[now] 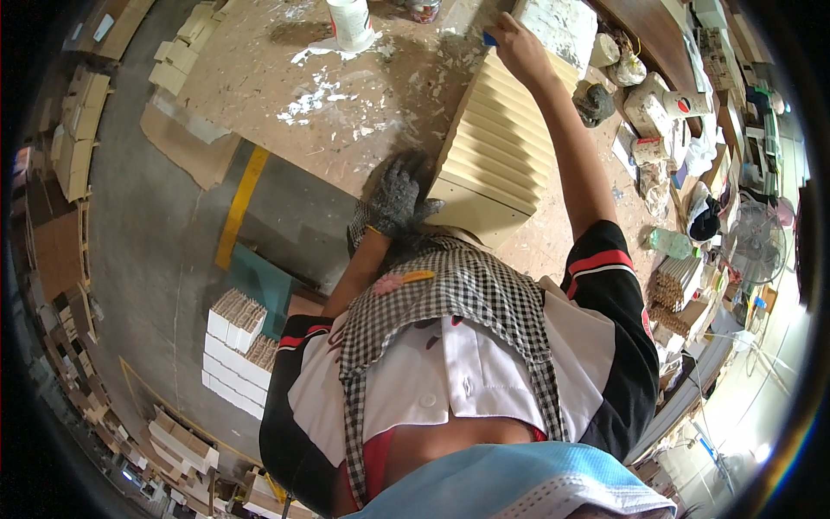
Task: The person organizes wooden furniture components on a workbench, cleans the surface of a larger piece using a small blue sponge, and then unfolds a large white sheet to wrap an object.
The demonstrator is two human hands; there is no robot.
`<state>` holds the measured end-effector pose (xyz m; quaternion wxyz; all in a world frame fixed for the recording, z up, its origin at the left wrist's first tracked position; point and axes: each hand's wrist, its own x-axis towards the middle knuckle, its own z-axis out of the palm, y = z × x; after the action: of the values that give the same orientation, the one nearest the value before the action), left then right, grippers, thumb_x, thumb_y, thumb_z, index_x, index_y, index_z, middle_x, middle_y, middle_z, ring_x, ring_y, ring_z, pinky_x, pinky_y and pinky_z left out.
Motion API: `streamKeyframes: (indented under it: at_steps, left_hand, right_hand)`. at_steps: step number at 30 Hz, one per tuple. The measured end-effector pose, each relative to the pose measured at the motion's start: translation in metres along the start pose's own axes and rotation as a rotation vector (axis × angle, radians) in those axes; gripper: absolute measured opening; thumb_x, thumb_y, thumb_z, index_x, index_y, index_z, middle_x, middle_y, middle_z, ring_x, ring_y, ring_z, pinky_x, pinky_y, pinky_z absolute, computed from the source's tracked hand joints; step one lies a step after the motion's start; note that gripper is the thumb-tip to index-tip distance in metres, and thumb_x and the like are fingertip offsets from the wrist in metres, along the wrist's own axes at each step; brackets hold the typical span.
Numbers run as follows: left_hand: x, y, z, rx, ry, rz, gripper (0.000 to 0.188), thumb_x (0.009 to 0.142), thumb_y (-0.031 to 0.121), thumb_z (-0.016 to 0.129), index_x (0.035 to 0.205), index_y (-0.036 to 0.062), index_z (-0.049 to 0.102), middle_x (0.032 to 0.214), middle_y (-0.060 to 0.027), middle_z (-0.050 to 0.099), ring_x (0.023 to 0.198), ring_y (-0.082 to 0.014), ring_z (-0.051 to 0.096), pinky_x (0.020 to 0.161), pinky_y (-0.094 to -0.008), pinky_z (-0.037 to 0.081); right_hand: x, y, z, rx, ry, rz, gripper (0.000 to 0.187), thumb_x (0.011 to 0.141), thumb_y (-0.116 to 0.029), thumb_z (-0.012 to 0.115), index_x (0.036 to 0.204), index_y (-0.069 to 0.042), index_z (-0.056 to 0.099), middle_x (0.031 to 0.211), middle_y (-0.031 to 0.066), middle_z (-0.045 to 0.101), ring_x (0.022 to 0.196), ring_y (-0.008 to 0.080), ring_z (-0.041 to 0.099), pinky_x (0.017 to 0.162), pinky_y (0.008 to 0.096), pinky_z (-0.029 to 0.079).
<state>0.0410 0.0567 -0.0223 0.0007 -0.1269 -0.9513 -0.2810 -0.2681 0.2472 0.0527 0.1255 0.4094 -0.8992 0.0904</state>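
1. Find white tub (350,26) amid white smears near table's (259,78) far edge, and translucent green bottle (670,243) toward right edge; cannot tell contents.
2. Locate cream ridged piece (491,138) between hands, reaching table's near edge.
3. Observe gloved left hand (398,197) spread at piece's near left corner; right hand (521,49) folded around small blue item (490,39) by far end.

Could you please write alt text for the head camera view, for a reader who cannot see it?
A bare right hand holds a small blue object at the far end of a ridged cream piece; the gloved left hand is by its near end. White splashes mark the worktable.
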Motion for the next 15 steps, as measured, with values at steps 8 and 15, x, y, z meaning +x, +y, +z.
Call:
streamKeyframes:
  at_steps: [8,15]
  left_hand:
    - [0.001,-0.002,0.006,-0.017,-0.019,0.01,0.083,0.082,0.056,0.063,0.139,-0.0016,0.046,0.147,-0.021,0.041,0.138,-0.0382,0.034,0.119,-0.0496,0.02]
    - [0.006,0.005,-0.006,-0.036,0.013,0.042,0.079,0.082,0.053,0.065,0.136,-0.0022,0.048,0.145,-0.0215,0.043,0.137,-0.0388,0.034,0.118,-0.0511,0.021]
  right_hand:
    - [0.0,0.039,0.012,-0.086,0.155,0.129,0.028,0.084,-0.009,0.064,0.111,-0.013,0.072,0.11,0.0091,0.063,0.104,0.0293,0.061,0.085,0.0402,0.055]
    - [0.005,0.058,0.017,-0.106,0.146,-0.048,0.03,0.083,-0.015,0.071,0.112,-0.018,0.073,0.11,0.0112,0.063,0.108,0.031,0.058,0.092,0.0407,0.052]
